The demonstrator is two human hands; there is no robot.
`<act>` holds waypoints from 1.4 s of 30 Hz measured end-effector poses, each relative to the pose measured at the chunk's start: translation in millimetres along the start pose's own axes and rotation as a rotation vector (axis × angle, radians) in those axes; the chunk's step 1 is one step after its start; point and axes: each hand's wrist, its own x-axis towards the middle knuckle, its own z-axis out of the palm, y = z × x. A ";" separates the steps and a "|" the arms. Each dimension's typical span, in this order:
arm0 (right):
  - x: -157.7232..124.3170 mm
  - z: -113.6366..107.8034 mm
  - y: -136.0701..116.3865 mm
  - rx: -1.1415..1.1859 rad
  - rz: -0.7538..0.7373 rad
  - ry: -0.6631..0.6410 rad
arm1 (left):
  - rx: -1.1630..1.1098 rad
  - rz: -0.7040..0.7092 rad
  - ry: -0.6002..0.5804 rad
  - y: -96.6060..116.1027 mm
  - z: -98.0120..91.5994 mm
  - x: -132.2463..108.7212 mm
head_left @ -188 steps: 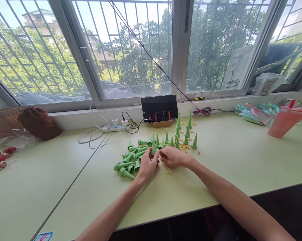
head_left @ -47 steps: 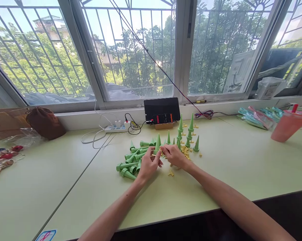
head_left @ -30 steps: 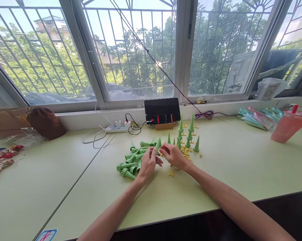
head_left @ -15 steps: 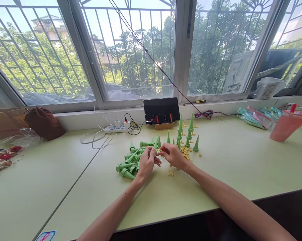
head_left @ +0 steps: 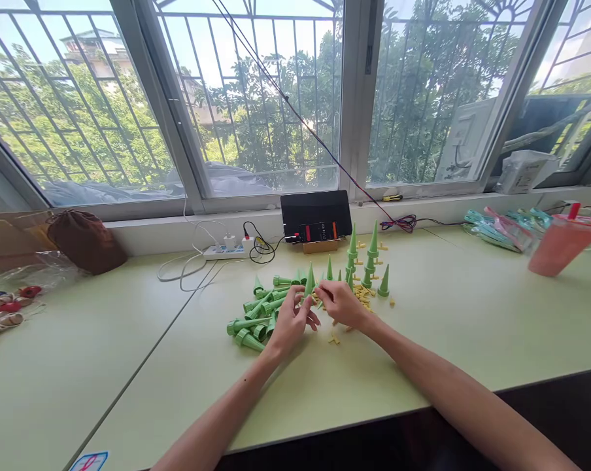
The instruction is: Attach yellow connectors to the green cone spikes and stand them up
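Observation:
My left hand (head_left: 291, 322) is closed around the lower part of a green plastic watering spike (head_left: 310, 281), which points upward. Right beside it, my right hand (head_left: 342, 303) pinches at the spike's side; a small yellow T-shaped valve shows only in part at its fingertips. Left of my hands lies a heap of green spikes (head_left: 249, 325) with ribbed caps. Stacked spikes with yellow valves sticking out (head_left: 369, 261) stand beyond my right hand, and a single spike (head_left: 384, 282) stands next to them. Loose yellow valves (head_left: 364, 297) are piled partly behind my right hand.
A few yellow valves (head_left: 334, 340) lie nearer the table edge. Behind the spikes, a phone (head_left: 320, 231) leans against a dark tablet (head_left: 335, 204). A power strip (head_left: 229, 249) with cables is at back left, a pink drink cup (head_left: 563, 245) at right, a brown pouch (head_left: 87, 241) at left.
The held spike has shifted slightly right and turned more upright. My right fingertips have moved a little up and right, and the yellow valve there is now less visible.

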 end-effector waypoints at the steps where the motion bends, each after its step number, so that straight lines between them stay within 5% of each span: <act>1: -0.1 0.1 0.2 -0.008 -0.001 -0.001 | 0.002 0.004 -0.006 0.5 0.0 0.0; 7: 0.4 1.2 0.1 -0.013 0.014 0.004 | 0.015 0.028 -0.026 2.8 1.1 -1.1; 17: 0.6 3.3 -4.6 0.088 0.071 0.026 | 0.026 0.015 0.129 0.4 -0.8 4.4; 42: 1.4 1.9 5.6 -0.067 -0.065 -0.072 | 0.077 0.004 0.035 -1.6 -1.8 -0.2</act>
